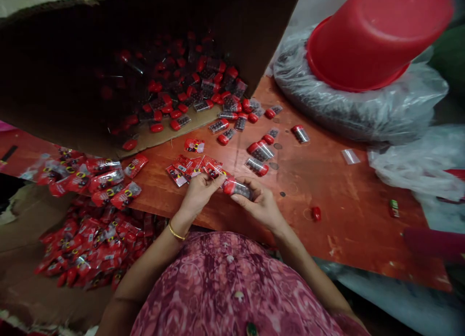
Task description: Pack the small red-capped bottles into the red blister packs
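My right hand [259, 202] grips a small clear container [240, 188] of dark balls with a red cap, its capped end pointing left. Pinched in my left hand [201, 190] is a red printed packet [214, 168], which meets the capped end; how far the container reaches into it I cannot tell. Flat red packets [187, 165] lie on the table just beyond my left hand. Loose capped containers [257, 166] rest beyond my right hand. Several filled packets [107, 176] are piled at the table's left edge.
A tipped cardboard box [163, 135] at the back spills more red-capped containers onto the red table [319, 181]. Below left, filled packets [90, 248] lie heaped on cardboard. A red bucket [366, 45] stands on a plastic-wrapped bundle [327, 108]. A red cap [316, 213] lies at right.
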A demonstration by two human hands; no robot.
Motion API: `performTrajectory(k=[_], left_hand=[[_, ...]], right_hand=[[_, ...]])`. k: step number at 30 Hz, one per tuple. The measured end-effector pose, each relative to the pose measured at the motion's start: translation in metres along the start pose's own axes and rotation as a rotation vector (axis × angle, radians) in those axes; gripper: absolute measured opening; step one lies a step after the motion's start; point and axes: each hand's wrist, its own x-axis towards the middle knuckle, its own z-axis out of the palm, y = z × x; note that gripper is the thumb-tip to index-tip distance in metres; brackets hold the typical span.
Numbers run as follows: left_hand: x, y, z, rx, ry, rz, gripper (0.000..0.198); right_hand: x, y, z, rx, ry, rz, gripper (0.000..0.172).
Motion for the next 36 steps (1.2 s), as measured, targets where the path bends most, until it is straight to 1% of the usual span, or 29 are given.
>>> performTrajectory(k=[2, 5, 7, 9, 11, 14, 16, 19, 23, 28, 29, 31, 32, 34, 36], left_hand=[[-0.001, -0.003, 0.004, -0.022, 0.027, -0.006, 0.032], [-0.001, -0.007, 0.009, -0.064, 0.024, -0.024, 0.03], [-0.001, -0.009, 0.01, -0.113, 0.042, -0.041, 0.029], [0.0, -0.008, 0.011, -0.195, 0.067, -0.045, 0.029], [0.001, -0.006, 0.01, -0.274, 0.062, -0.033, 0.028], [0.003, -0.002, 0.008, -0.287, 0.078, 0.02, 0.027], [0.004, -0.001, 0.007, -0.273, 0.075, 0.042, 0.025], [0.005, -0.003, 0.008, -0.289, 0.057, 0.035, 0.024], [0.005, -0.008, 0.014, -0.304, 0.114, 0.07, 0.027], [0.0, -0.01, 0.017, -0.24, -0.007, 0.032, 0.03], [-0.001, -0.01, 0.017, -0.232, -0.032, 0.025, 0.031], [-0.002, -0.01, 0.016, -0.26, -0.074, 0.033, 0.034], [-0.002, -0.011, 0.016, -0.29, -0.074, 0.052, 0.036], [-0.002, -0.014, 0.017, -0.329, -0.032, 0.09, 0.038], [-0.002, -0.016, 0.018, -0.313, 0.007, 0.093, 0.039]], right_hand=[[0.002, 0.002, 0.005, 0.017, 0.043, -0.021, 0.035], [0.006, 0.006, 0.015, -0.012, 0.154, -0.083, 0.032], [0.009, 0.008, 0.02, -0.029, 0.191, -0.122, 0.031], [0.011, 0.009, 0.023, 0.009, 0.173, -0.115, 0.035], [0.012, 0.01, 0.021, 0.074, 0.115, -0.057, 0.037], [0.013, 0.01, 0.017, 0.122, 0.072, 0.024, 0.032], [0.012, 0.008, 0.017, 0.135, 0.101, 0.04, 0.031], [0.012, 0.003, 0.023, 0.138, 0.14, 0.035, 0.032], [0.011, -0.002, 0.033, 0.151, 0.2, 0.035, 0.031], [0.013, -0.004, 0.037, 0.352, 0.126, 0.137, 0.034], [0.014, -0.005, 0.037, 0.364, 0.134, 0.138, 0.034], [0.014, -0.007, 0.038, 0.325, 0.192, 0.11, 0.034], [0.014, -0.007, 0.038, 0.293, 0.225, 0.089, 0.033], [0.015, -0.009, 0.039, 0.254, 0.27, 0.056, 0.033], [0.018, -0.009, 0.039, 0.255, 0.28, 0.048, 0.034]])
